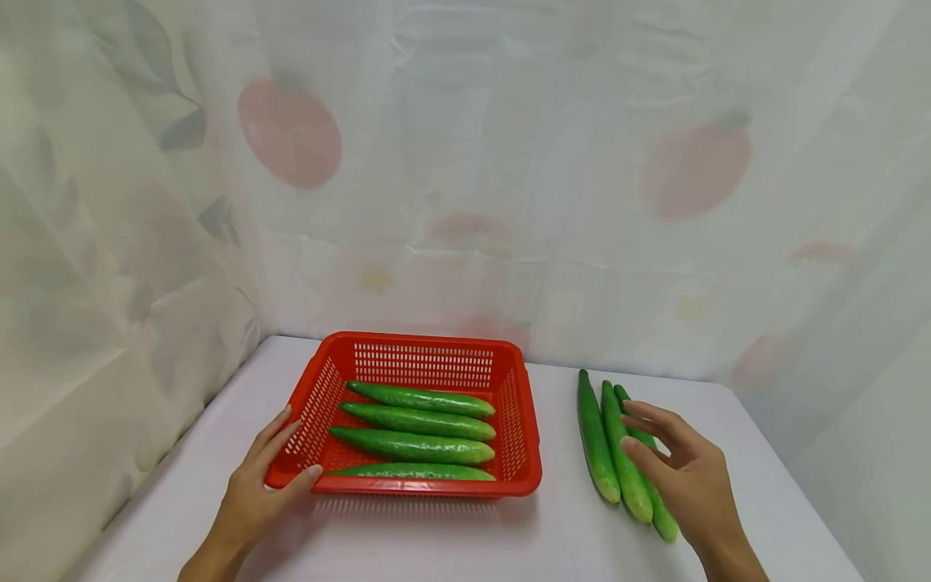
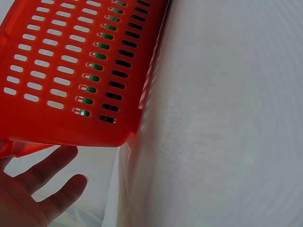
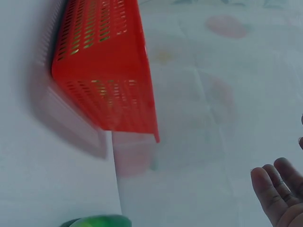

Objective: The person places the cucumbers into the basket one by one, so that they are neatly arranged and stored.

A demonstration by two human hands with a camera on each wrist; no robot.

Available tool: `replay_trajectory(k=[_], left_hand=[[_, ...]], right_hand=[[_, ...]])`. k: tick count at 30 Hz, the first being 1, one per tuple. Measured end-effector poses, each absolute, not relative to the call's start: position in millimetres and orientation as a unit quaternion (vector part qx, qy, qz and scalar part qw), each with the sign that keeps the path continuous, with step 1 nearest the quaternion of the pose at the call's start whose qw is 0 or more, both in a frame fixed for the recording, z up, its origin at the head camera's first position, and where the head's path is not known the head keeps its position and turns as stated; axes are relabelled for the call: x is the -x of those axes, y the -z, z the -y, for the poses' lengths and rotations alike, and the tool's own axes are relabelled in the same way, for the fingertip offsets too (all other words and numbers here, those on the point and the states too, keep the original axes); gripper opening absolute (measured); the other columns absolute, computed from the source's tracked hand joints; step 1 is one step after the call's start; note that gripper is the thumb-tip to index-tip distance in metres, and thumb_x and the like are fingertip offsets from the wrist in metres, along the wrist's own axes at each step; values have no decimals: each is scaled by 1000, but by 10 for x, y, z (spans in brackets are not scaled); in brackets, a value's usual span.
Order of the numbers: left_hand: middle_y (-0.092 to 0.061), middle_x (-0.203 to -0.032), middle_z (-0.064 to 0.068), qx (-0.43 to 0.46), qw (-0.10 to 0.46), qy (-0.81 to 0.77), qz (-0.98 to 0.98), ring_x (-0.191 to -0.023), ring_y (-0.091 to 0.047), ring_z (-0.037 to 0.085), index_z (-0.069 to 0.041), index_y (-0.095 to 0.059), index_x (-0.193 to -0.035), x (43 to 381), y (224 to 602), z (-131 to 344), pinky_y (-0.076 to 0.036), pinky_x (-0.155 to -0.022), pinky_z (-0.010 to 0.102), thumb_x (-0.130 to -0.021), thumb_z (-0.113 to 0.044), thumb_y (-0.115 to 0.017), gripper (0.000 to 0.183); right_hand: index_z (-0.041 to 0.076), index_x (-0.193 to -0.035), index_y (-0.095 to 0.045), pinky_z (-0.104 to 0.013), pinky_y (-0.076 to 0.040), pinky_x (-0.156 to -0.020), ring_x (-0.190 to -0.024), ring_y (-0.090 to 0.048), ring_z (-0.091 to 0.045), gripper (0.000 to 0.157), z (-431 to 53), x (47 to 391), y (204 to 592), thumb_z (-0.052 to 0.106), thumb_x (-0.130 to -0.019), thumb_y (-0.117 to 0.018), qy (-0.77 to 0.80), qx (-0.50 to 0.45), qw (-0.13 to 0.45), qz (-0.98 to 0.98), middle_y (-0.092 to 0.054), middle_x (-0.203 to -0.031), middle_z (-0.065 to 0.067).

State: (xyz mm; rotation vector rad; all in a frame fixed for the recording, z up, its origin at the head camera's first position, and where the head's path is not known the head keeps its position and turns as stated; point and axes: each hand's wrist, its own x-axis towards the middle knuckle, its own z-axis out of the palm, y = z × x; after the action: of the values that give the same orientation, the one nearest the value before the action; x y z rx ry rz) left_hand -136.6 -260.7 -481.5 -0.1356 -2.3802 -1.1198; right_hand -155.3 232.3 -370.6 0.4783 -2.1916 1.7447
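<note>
Apparently, the three loose cucumbers (image 1: 624, 453) lying at the lower right of the frame are promising a firm, fairly light, slightly slippery hold, best taken around the thick middle. They are showing darker green far ends fading to paler, rounded near ends. The right hand (image 1: 691, 469) is hovering by them, fingers loosely bent, grasping nothing. Four more cucumbers (image 1: 414, 446) are lying side by side, glossy, in the red basket (image 1: 422, 486) at lower centre. The left hand (image 1: 250, 493) is resting relaxed, fingers spread, at its lower left corner.
</note>
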Motion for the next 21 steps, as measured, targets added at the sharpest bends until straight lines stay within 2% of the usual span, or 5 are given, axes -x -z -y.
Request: replay_trajectory(k=[13,21], left_hand=[[-34,-152,-4,37,239,409,880,-130,-29,-4,-9,-52,-139,1352,4769,2579,-25,-90,4,-81,-20,-79,65],[-36,-151,-2,46,251,408,877,-131,-30,-3,-9,-53,-138,1348,4773,2580,-24,-93,4,-79,-18,-80,66]], right_hand=[[-3,-129,-56,-19,-47,-85,-114,-56,-17,41,-2611,1516,3969,-3,-89,-66,-600,-101,185,772,-57,-126,-9],[-4,-129,-57,-16,-45,-85,-112,-55,-11,42,-2741,1544,4182,-1,-88,-68,-595,-32,200,778,-60,-124,-2]])
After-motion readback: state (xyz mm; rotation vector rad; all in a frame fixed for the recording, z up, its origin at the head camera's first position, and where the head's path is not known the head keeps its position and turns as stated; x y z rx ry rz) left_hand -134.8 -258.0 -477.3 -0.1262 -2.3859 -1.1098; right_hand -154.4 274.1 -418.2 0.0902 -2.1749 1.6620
